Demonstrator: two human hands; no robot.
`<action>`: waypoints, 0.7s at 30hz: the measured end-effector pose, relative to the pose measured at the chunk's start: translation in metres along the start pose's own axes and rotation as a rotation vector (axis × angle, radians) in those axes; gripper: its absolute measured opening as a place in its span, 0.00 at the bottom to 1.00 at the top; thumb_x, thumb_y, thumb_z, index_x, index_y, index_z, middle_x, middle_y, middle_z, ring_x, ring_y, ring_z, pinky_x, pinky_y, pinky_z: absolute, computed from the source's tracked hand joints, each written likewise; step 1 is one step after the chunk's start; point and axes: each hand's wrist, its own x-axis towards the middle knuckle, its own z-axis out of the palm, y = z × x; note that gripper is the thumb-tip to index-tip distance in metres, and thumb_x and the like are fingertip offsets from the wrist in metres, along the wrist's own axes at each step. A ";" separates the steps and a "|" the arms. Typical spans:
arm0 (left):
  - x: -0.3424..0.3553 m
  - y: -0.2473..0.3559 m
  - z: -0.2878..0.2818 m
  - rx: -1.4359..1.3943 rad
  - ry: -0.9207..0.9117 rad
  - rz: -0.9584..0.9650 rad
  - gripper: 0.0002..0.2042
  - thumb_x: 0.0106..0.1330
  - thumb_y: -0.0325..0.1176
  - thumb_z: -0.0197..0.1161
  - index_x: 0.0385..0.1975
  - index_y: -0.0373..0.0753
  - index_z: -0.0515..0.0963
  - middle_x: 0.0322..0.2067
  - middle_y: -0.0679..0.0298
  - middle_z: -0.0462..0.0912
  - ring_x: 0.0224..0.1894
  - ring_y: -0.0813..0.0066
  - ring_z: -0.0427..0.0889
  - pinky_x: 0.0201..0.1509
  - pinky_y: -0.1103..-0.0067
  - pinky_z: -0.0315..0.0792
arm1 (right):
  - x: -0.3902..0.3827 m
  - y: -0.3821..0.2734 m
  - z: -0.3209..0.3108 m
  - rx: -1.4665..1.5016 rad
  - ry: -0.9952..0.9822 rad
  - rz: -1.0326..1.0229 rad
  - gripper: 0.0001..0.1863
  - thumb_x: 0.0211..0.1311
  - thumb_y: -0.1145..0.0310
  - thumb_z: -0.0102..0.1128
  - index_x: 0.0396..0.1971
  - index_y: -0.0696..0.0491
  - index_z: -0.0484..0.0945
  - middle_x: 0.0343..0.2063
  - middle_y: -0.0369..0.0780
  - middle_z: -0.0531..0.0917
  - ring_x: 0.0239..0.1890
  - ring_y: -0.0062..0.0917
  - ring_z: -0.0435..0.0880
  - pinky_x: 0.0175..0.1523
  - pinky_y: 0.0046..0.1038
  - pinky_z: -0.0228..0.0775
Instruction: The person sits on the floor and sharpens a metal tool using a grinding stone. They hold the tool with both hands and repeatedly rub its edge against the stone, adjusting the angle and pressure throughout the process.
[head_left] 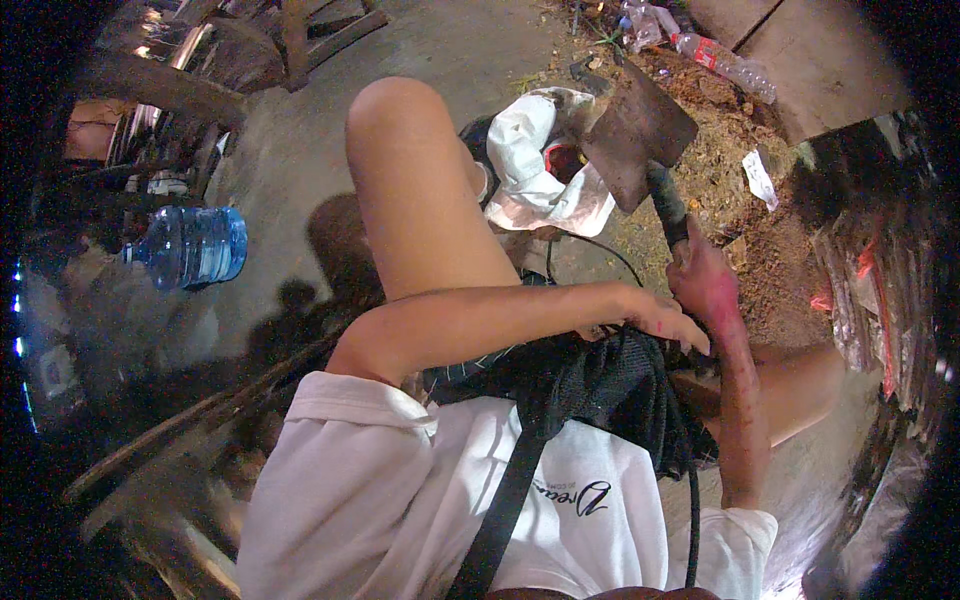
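My right hand (705, 290) grips the dark handle of a trowel-like tool (637, 135), whose broad, dirt-caked metal blade is raised at the upper right. My left hand (660, 322) reaches across my lap beside my right wrist, its fingers loosely bent and apart above a black mesh bag (610, 400). Left of the blade lies a crumpled white sack (520, 140) with something red (560, 158) showing inside, partly hidden. Beyond and right of the tool is a pile of brown soil or debris (745, 250) with a white scrap (760, 180) on it.
A large blue water bottle (200, 247) lies on the concrete floor (270, 160) at left. Wooden pieces (165, 80) fill the upper left, and a long stick (180, 420) lies at lower left. Plastic bottles (720, 65) are at the top, stacked flattened material (860, 300) at right.
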 end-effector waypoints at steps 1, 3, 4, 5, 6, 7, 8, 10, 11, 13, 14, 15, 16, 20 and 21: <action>0.000 0.003 0.002 0.038 -0.011 0.033 0.25 0.69 0.49 0.53 0.59 0.39 0.72 0.58 0.61 0.76 0.60 0.65 0.73 0.66 0.69 0.63 | 0.000 0.000 0.000 -0.006 -0.039 0.028 0.40 0.51 0.65 0.61 0.66 0.54 0.59 0.37 0.50 0.82 0.41 0.47 0.81 0.46 0.46 0.74; 0.040 -0.046 0.004 0.111 -0.024 0.244 0.24 0.69 0.46 0.51 0.62 0.42 0.69 0.61 0.62 0.73 0.61 0.65 0.73 0.66 0.69 0.62 | 0.003 -0.009 0.003 -0.035 -0.028 -0.012 0.41 0.51 0.65 0.62 0.67 0.54 0.59 0.35 0.49 0.82 0.40 0.46 0.81 0.44 0.45 0.74; 0.054 -0.063 0.003 0.151 -0.037 0.349 0.24 0.70 0.45 0.51 0.63 0.43 0.67 0.62 0.63 0.72 0.61 0.65 0.72 0.67 0.69 0.62 | 0.004 -0.012 0.004 -0.048 -0.023 -0.024 0.41 0.50 0.65 0.62 0.67 0.54 0.59 0.35 0.48 0.83 0.39 0.46 0.81 0.43 0.45 0.74; 0.052 -0.060 0.003 0.181 -0.066 0.365 0.25 0.69 0.46 0.52 0.63 0.43 0.67 0.62 0.64 0.73 0.61 0.64 0.73 0.67 0.69 0.62 | 0.002 -0.012 0.003 -0.035 -0.002 -0.042 0.41 0.50 0.65 0.62 0.67 0.54 0.59 0.34 0.48 0.82 0.38 0.46 0.82 0.43 0.45 0.74; 0.049 -0.057 0.001 0.210 -0.093 0.379 0.25 0.68 0.47 0.53 0.63 0.44 0.68 0.61 0.64 0.73 0.60 0.64 0.73 0.66 0.68 0.62 | 0.000 -0.012 0.001 -0.021 0.017 -0.061 0.41 0.50 0.66 0.62 0.67 0.54 0.58 0.33 0.48 0.82 0.37 0.45 0.82 0.42 0.44 0.75; 0.046 -0.054 0.000 0.238 -0.120 0.393 0.26 0.68 0.49 0.53 0.63 0.44 0.68 0.61 0.65 0.74 0.60 0.64 0.73 0.66 0.68 0.63 | -0.002 -0.012 0.000 -0.008 0.036 -0.082 0.41 0.50 0.66 0.61 0.67 0.54 0.58 0.32 0.47 0.82 0.36 0.45 0.82 0.41 0.44 0.75; 0.046 -0.058 0.001 0.240 -0.087 0.465 0.26 0.68 0.50 0.53 0.61 0.42 0.69 0.59 0.64 0.75 0.59 0.63 0.74 0.66 0.68 0.63 | -0.002 -0.012 0.002 -0.033 0.058 -0.106 0.41 0.50 0.67 0.61 0.67 0.54 0.58 0.32 0.47 0.82 0.35 0.44 0.82 0.41 0.44 0.74; 0.047 -0.065 0.002 0.265 -0.037 0.426 0.27 0.68 0.52 0.53 0.59 0.39 0.71 0.56 0.61 0.78 0.57 0.63 0.75 0.65 0.68 0.64 | -0.001 -0.009 0.007 -0.085 0.099 -0.157 0.42 0.49 0.68 0.61 0.68 0.54 0.58 0.31 0.46 0.82 0.33 0.43 0.82 0.40 0.44 0.74; 0.041 -0.057 0.002 0.293 -0.033 0.320 0.27 0.68 0.53 0.53 0.57 0.37 0.72 0.55 0.60 0.79 0.57 0.63 0.76 0.64 0.68 0.65 | -0.002 -0.004 0.009 -0.061 0.140 -0.197 0.41 0.50 0.68 0.60 0.68 0.53 0.58 0.29 0.46 0.82 0.32 0.44 0.82 0.38 0.45 0.74; -0.005 0.014 -0.008 0.392 -0.080 -0.255 0.28 0.69 0.54 0.52 0.55 0.34 0.74 0.53 0.57 0.80 0.56 0.64 0.76 0.63 0.69 0.66 | -0.002 0.012 0.014 -0.012 0.227 -0.257 0.40 0.51 0.68 0.59 0.68 0.51 0.59 0.27 0.48 0.82 0.28 0.46 0.82 0.34 0.47 0.74; -0.014 0.015 -0.014 0.385 -0.116 -0.135 0.28 0.69 0.54 0.51 0.54 0.33 0.75 0.52 0.56 0.80 0.56 0.64 0.77 0.63 0.70 0.67 | -0.004 0.008 0.010 -0.020 0.202 -0.214 0.40 0.51 0.69 0.59 0.68 0.51 0.59 0.27 0.47 0.82 0.29 0.46 0.82 0.35 0.47 0.74; -0.023 0.016 -0.023 0.377 -0.150 -0.017 0.28 0.70 0.54 0.51 0.53 0.32 0.76 0.50 0.55 0.81 0.55 0.64 0.77 0.62 0.71 0.68 | -0.005 -0.002 0.000 -0.027 0.177 -0.174 0.39 0.51 0.69 0.59 0.68 0.51 0.59 0.27 0.47 0.82 0.29 0.46 0.82 0.35 0.47 0.74; -0.032 0.014 -0.034 0.370 -0.186 0.103 0.28 0.71 0.54 0.50 0.51 0.31 0.77 0.49 0.54 0.82 0.55 0.64 0.77 0.61 0.71 0.69 | -0.006 -0.006 -0.005 -0.034 0.153 -0.130 0.39 0.51 0.69 0.59 0.67 0.51 0.59 0.27 0.47 0.82 0.30 0.46 0.82 0.36 0.47 0.74; -0.078 -0.026 -0.145 0.187 0.098 0.412 0.17 0.70 0.41 0.50 0.48 0.37 0.79 0.44 0.63 0.83 0.49 0.69 0.81 0.53 0.74 0.75 | -0.017 0.013 -0.003 -0.036 0.187 -0.122 0.44 0.46 0.74 0.61 0.68 0.54 0.58 0.30 0.44 0.82 0.30 0.43 0.81 0.39 0.43 0.74; -0.078 -0.014 -0.168 -0.068 0.455 0.030 0.19 0.59 0.20 0.56 0.52 0.39 0.76 0.44 0.59 0.82 0.43 0.66 0.84 0.47 0.73 0.79 | -0.023 0.018 -0.005 -0.016 0.202 -0.113 0.43 0.46 0.74 0.61 0.68 0.54 0.58 0.30 0.44 0.82 0.30 0.42 0.82 0.39 0.43 0.74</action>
